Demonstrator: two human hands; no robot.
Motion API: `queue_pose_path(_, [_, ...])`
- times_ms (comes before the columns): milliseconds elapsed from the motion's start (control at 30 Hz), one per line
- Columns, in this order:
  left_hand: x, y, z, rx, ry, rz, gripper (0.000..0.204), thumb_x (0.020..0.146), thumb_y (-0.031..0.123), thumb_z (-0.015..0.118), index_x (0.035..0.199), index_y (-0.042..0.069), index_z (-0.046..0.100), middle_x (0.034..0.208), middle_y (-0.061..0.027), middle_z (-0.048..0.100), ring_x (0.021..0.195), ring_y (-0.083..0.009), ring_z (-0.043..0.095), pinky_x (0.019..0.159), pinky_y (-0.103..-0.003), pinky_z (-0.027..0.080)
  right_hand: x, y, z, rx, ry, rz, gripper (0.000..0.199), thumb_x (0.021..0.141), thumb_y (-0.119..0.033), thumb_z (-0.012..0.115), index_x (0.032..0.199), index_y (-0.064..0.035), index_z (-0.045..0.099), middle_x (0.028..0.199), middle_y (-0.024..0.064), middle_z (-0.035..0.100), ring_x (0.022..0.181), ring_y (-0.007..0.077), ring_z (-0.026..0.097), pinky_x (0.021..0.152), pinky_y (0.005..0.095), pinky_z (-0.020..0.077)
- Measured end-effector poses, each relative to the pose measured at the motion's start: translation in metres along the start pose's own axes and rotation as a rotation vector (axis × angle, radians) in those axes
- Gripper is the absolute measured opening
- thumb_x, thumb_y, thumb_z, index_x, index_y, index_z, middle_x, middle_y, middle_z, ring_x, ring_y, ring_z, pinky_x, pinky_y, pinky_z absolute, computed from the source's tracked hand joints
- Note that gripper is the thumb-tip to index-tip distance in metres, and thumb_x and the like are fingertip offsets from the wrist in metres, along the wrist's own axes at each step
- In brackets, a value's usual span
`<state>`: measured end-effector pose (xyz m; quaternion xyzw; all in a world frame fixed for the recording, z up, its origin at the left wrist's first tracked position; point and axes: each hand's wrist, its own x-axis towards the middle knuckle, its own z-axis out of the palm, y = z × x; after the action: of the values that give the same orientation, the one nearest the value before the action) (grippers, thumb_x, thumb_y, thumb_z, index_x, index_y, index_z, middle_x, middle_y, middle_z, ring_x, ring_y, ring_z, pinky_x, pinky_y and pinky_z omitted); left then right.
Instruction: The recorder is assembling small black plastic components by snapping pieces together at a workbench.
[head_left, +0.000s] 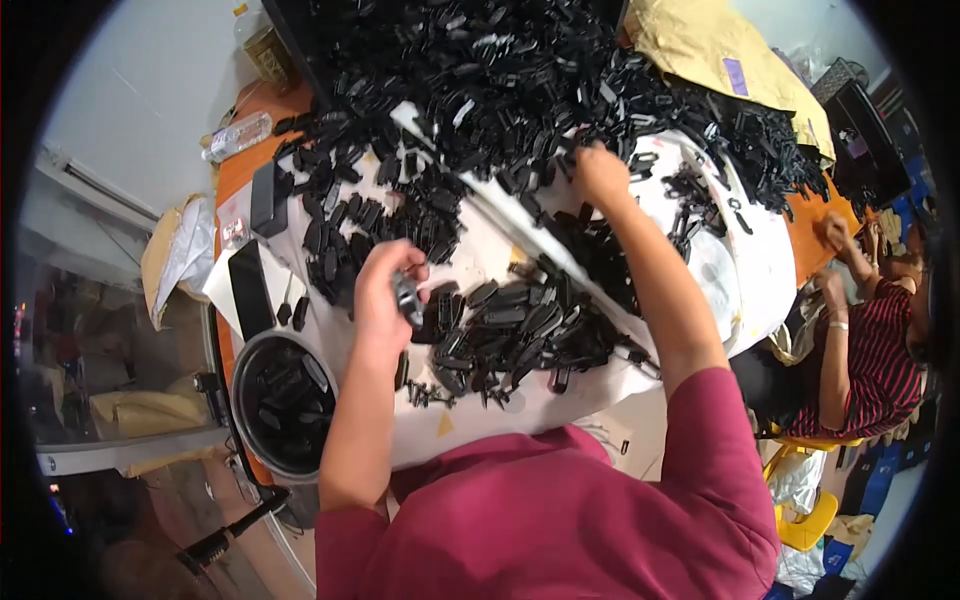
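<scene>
My left hand (378,300) is closed around a small black plastic part (407,298), whose greyish end sticks out past the fingers. Farther out and to the right, my right hand (602,178) reaches to the edge of the big heap of black plastic parts (470,70). Its fingers are drawn together among the pieces, and what they grip is too hidden to name. Between my arms lies a smaller pile of long black parts (520,325) on the white cloth (470,425). Another cluster of black pieces (365,225) sits just beyond my left hand.
A round bin (240,405) with black pieces stands at the left edge. A pale strip (540,240) runs diagonally across the cloth. Small dark pieces (430,395) lie near the front. A clear bottle (240,135) rests at the far left; a person in stripes (880,350) sits at right.
</scene>
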<state>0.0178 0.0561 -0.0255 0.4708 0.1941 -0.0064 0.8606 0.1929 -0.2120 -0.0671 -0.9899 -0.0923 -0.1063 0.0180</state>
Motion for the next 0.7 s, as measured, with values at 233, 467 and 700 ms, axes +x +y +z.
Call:
queue_pose_path(233, [-0.003,-0.028,0.033,1.887,-0.296,0.569,0.013,0.069,0.018,0.064,0.078,0.008,0.066,0.081,-0.0102,0.062,0.074,-0.0271,0.061,0.064,-0.037,0.048,-0.002,-0.026,0.006,-0.095,0.01,0.019,0.024,0.075,-0.02,0.048,0.086,-0.0024,0.061,0.091,0.0159,0.06,0.084,0.0324,0.058,0.072,0.0376,0.0496])
queue_pose_path(467, [0.005,-0.037,0.033,1.913,-0.287,0.56,0.013,0.072,0.015,0.057,0.074,0.003,0.061,0.075,-0.0156,0.061,0.072,-0.0284,0.062,0.065,-0.038,0.049,-0.005,-0.028,-0.001,-0.137,0.063,-0.171,0.016,0.078,-0.012,0.045,0.074,-0.0043,0.059,0.075,0.0102,0.064,0.069,0.0277,0.063,0.057,0.0349,0.0512])
queue_pose_path(700, [0.008,-0.034,0.006,0.594,-0.072,0.285,0.01,0.076,0.005,0.052,0.085,0.002,0.056,0.073,-0.0039,0.059,0.053,-0.0073,0.048,0.044,-0.022,0.039,-0.001,-0.022,0.002,0.018,0.073,-0.075,0.025,0.079,-0.028,0.052,0.083,-0.0053,0.06,0.087,0.015,0.061,0.081,0.0298,0.06,0.066,0.0389,0.0496])
